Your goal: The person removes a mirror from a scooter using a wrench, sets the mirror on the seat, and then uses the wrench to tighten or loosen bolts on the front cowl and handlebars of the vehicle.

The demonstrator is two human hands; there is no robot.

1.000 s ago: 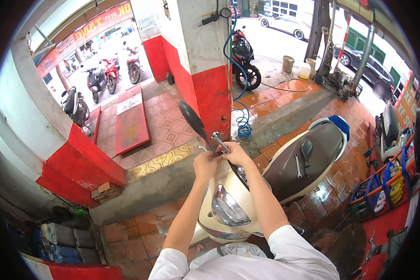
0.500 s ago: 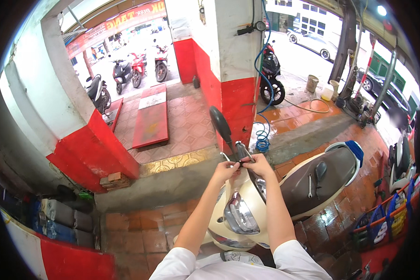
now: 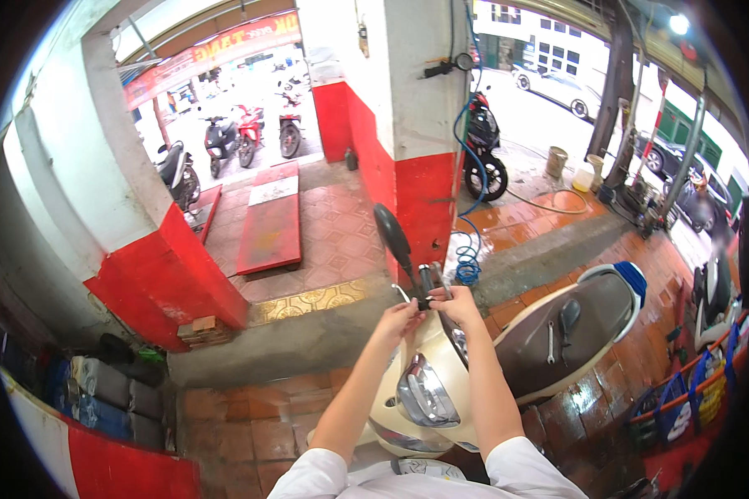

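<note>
A cream scooter stands below me, a black mirror rising on a stem from its handlebar. My left hand pinches the dark fitting at the foot of the mirror stem. My right hand is closed at the same spot, beside the grip and a shiny metal piece; exactly what it holds is partly hidden by fingers. On the brown seat lie a wrench and a second, loose black mirror.
A red-and-white pillar with a coiled blue hose stands ahead. A red ramp and parked scooters are at the left, beyond a concrete step. Orange-railed racks and another scooter are at the right.
The view has shifted, so the scene sits further right and lower than a second ago. Both hands stay at the mirror's base, their fingers slightly repositioned on it.
</note>
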